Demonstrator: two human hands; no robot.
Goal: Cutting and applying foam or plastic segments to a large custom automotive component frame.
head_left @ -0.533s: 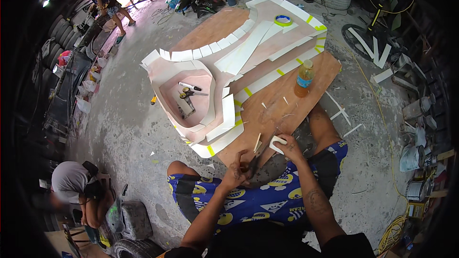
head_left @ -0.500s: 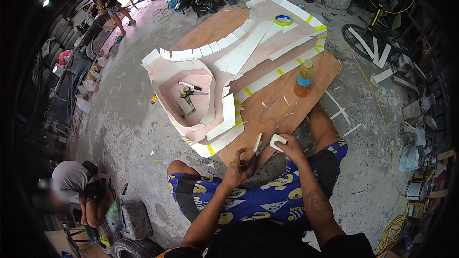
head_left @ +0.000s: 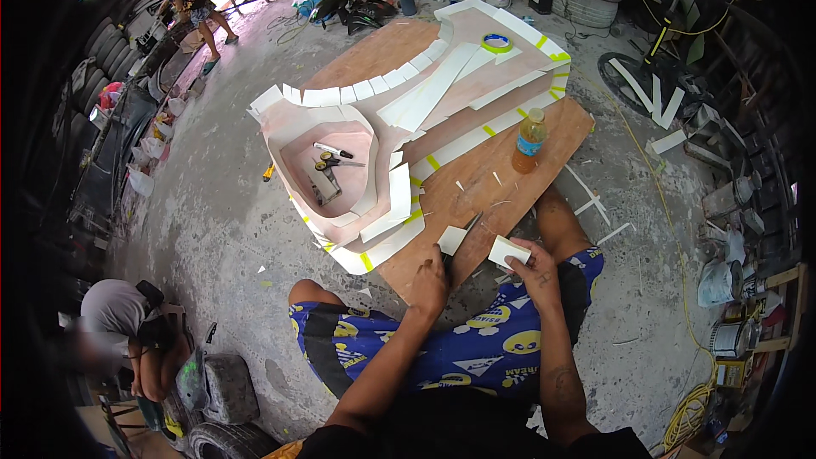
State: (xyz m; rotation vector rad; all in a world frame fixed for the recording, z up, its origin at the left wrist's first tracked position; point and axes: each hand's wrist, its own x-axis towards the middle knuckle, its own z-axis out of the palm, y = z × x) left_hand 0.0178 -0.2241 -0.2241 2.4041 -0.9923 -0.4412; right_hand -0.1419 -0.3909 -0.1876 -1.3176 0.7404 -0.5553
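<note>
My left hand (head_left: 429, 282) is closed around dark-handled scissors (head_left: 470, 228), whose blades point away over the plywood board (head_left: 544, 157). At its fingertips is a small white card piece (head_left: 450, 240); whether it is gripped or only touched is unclear. My right hand (head_left: 539, 274) pinches a pale, rectangular card piece (head_left: 510, 252) just right of the scissors. Beyond the hands lies a large pinkish-white shaped panel (head_left: 408, 110), edged with white card tabs and yellow-green tape. A marker (head_left: 334, 150) and another pair of scissors (head_left: 329, 160) rest in its hollow.
A bottle of amber liquid (head_left: 529, 143) stands on the board, and a tape roll (head_left: 496, 43) lies on the panel. Thin card offcuts (head_left: 586, 195) litter the floor at right. One person (head_left: 127, 323) sits at lower left; another (head_left: 191, 8) stands at the far left.
My left hand has moved forward and slightly right with the scissors, the small card piece now flat at its fingertips. My right hand has turned its card piece and shifted slightly right.
</note>
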